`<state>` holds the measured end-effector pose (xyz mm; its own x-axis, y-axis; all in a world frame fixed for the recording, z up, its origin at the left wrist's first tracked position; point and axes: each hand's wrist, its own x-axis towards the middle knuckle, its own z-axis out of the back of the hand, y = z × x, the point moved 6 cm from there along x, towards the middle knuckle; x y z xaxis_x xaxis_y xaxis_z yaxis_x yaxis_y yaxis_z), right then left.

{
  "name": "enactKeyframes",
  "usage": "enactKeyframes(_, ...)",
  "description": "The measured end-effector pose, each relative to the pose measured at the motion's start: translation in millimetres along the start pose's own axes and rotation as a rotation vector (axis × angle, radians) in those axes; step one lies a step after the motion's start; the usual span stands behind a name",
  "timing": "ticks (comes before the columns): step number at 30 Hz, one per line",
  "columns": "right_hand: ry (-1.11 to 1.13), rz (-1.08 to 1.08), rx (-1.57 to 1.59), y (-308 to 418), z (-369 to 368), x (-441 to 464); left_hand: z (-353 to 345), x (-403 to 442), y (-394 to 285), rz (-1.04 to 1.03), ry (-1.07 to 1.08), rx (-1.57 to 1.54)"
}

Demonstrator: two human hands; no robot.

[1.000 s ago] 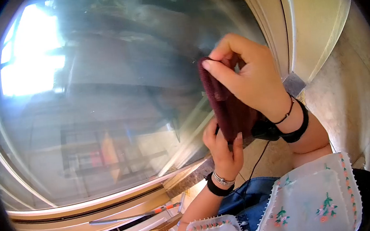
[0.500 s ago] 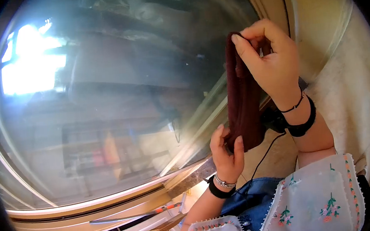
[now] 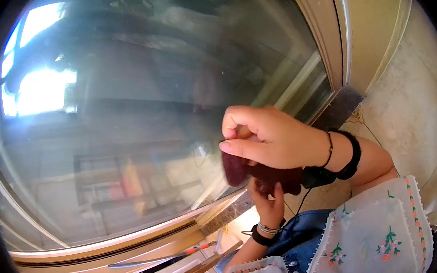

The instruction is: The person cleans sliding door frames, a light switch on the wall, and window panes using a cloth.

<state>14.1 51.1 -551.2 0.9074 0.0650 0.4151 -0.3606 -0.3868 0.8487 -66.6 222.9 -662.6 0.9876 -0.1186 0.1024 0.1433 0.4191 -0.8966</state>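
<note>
A dark maroon cloth [image 3: 278, 178] is bunched between my two hands, in front of a large glass pane [image 3: 140, 117]. My right hand [image 3: 267, 138] pinches its upper left end between thumb and fingertips. Lower down, my left hand [image 3: 268, 204] grips the bottom of the cloth with thumb and fingers, partly hidden behind it. The cloth's left end hangs below my right fingertips, close to the glass.
A pale frame [image 3: 318, 31] borders the glass at the right, with a marble floor [image 3: 407, 126] beyond. A long stick with an orange part [image 3: 161, 256] lies below the lower frame. A black device with a cord [image 3: 318, 177] is near my right wrist.
My right hand has moved down and to the left with its end of the cloth. The cloth, stretched tall before, is now bunched. My left hand has dropped slightly.
</note>
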Motion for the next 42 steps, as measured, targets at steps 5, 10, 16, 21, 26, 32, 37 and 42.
enactKeyframes(5, -0.041, 0.362, -0.145, 37, -19, -3, 28, 19, -36, -0.202, -0.223, -0.145)
enactKeyframes(10, -0.355, 1.063, -0.523, 71, -28, 17, 19, 59, -134, -0.595, -0.469, -0.163)
enactKeyframes(16, -0.486, 0.741, -1.216, 55, 41, 19, -31, 72, -156, -0.893, -0.225, 0.609)
enactKeyframes(21, -0.653, 0.706, -1.174, -15, 63, -8, -57, 70, -94, -0.856, -0.103, 0.612)
enactKeyframes(26, -0.561, 0.688, -1.124, -19, 47, -11, -51, 61, -64, -0.758, -0.036, 0.615)
enactKeyframes(32, -0.244, 0.961, -0.847, 37, -23, -3, 0, 56, -97, -0.930, -0.365, 0.616)
enactKeyframes(37, -0.420, 1.236, -0.578, 130, -30, 39, 51, 85, -163, -1.076, -0.546, 0.636)
enactKeyframes(42, -0.766, 1.212, -0.776, 153, 13, 58, -9, 92, -229, -1.066, -0.337, 0.918)
